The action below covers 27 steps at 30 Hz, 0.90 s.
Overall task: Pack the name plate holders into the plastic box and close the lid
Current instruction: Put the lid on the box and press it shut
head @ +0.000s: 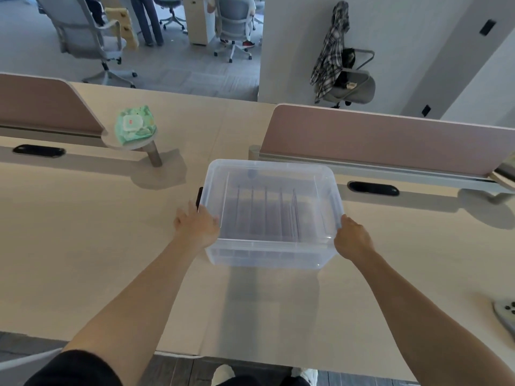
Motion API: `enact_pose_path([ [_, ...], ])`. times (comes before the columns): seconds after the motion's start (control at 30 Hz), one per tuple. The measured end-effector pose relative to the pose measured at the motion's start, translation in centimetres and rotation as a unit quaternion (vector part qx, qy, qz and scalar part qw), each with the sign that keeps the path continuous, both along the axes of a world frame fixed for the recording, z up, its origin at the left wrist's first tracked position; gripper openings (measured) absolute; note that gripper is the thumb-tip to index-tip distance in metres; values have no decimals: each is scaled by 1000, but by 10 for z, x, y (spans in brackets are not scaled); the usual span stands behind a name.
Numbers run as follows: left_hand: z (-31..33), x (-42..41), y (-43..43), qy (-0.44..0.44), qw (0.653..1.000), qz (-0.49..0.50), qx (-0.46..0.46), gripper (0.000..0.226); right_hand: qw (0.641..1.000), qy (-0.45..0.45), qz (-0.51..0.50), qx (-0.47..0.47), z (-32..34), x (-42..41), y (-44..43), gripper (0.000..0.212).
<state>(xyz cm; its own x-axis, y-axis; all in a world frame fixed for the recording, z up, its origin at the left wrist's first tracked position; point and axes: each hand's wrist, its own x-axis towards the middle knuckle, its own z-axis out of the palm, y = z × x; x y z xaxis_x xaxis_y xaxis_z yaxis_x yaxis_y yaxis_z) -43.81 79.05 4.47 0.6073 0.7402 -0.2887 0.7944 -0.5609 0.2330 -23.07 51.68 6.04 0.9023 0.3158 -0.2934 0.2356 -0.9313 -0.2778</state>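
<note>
A clear plastic box (267, 254) stands on the beige desk in front of me. Its translucent lid (267, 169) lies on top. Through the lid I see several clear name plate holders (267, 213) standing upright in a row inside. My left hand (196, 225) presses on the box's left edge, beside a black latch (199, 196). On the right edge rests my right hand (352, 238), fingers curled over the lid's rim.
A green wet-wipes pack (135, 127) sits on a small round stand at the back left. Pink divider panels (390, 140) run behind the box. A grey controller (505, 316) lies at the right edge. Office chairs and people stand beyond the desk.
</note>
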Motion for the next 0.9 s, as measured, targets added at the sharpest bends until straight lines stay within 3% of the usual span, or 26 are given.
enact_pose_path([
  [0.13, -7, 20, -24, -46, 989, -121, 69, 68, 997, -13, 68, -43, -1, 6, -3, 33],
  [0.27, -12, 50, -28, -47, 980, -183, 59, 73, 986, -38, 138, -84, 15, 15, 8, 44],
  [0.5, -13, 94, -15, 3, 982, -179, 60, 82, 953, -9, 291, -90, 8, 19, 55, 52],
  [0.9, -51, 99, -18, -3, 972, -197, 128, 90, 931, -122, 327, -109, -53, 44, 107, 71],
])
